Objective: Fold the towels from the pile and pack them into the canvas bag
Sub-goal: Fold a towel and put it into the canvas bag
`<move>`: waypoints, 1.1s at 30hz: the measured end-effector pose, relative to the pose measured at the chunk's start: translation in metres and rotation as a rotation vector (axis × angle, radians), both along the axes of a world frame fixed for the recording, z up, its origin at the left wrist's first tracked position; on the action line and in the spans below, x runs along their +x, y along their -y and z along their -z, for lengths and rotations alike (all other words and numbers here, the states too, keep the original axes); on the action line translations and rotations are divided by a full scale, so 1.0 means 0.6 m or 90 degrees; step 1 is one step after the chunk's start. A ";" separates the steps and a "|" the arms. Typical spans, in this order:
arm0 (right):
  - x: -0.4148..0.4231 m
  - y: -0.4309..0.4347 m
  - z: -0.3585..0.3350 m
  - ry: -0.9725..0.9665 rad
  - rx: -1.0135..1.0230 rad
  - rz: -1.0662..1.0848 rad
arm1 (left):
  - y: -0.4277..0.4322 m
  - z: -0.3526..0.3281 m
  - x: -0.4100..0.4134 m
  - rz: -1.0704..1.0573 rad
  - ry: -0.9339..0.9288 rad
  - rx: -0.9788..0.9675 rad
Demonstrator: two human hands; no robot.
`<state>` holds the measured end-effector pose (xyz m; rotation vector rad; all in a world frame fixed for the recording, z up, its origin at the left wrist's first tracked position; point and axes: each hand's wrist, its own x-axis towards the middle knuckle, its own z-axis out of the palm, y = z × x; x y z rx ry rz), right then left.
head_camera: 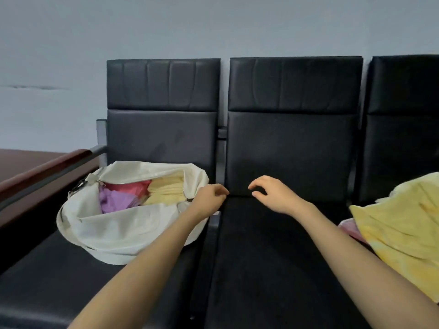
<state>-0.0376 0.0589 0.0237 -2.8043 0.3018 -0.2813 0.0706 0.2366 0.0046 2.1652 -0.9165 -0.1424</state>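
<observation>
A cream canvas bag lies open on the left seat. Inside it sit a folded pale yellow towel, a red towel and a purple towel. My left hand hovers at the bag's right rim with fingers loosely curled, holding nothing. Over the back of the middle seat my right hand is raised, fingers loosely bent and empty. A crumpled yellow towel lies on the right seat, with a pink towel peeking out under it.
The black padded bench has three seats with tall backrests against a grey wall. A dark wooden armrest runs along the far left. The middle seat bears only my forearms.
</observation>
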 end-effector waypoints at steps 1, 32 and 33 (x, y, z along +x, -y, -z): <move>-0.039 0.015 -0.004 0.007 0.019 0.023 | 0.024 -0.005 -0.031 0.024 -0.004 0.002; -0.568 0.387 0.224 -0.002 0.078 0.553 | 0.610 0.217 -0.533 0.356 -0.002 0.149; -0.566 0.389 0.224 -0.004 0.072 0.559 | 0.608 0.213 -0.524 0.366 -0.017 0.144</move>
